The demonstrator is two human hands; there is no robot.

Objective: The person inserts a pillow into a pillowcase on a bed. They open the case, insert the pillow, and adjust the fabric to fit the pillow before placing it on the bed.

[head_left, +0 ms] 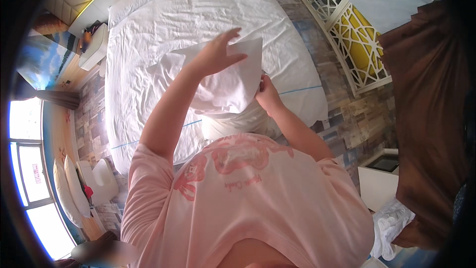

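Note:
A white pillowcase [248, 52], partly bunched, is in front of me over the bed. My left hand [220, 55] reaches across its top with fingers apart and nothing gripped; the palm side is hidden. Closed at the cloth's right edge is my right hand [267, 95], its fingertips partly hidden by the fabric. Between the cloth and my shirt shows a plump white thing [233, 125] that looks like a pillow.
Under the cloth lies a wide bed [198, 15] with a wrinkled white sheet and a pillow [136, 4] at its far left. A white lattice screen [342, 30] and brown curtain [421, 94] stand right. White cushions [69, 191] rest by the window at left.

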